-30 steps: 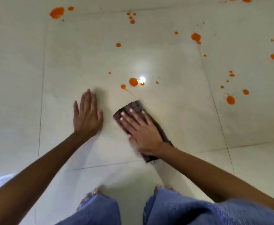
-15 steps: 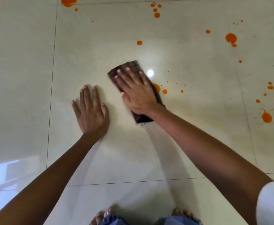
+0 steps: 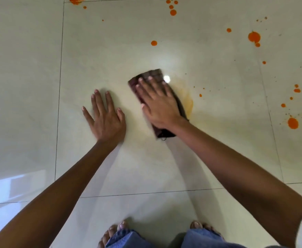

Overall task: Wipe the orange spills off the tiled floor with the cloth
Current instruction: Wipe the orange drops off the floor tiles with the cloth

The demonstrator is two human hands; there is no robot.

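Glossy cream tiled floor (image 3: 30,86), thin grout lines (image 3: 59,86), round light glare (image 3: 166,79)

Left hand (image 3: 106,116) flat; right hand (image 3: 158,102) flat, fingers straight.

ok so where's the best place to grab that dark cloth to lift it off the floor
Probably the far short end of the dark cloth, coming from above. It lies flat as a long strip under the right hand, and that end shows past the fingertips, so the fingers can curl over it and pinch.
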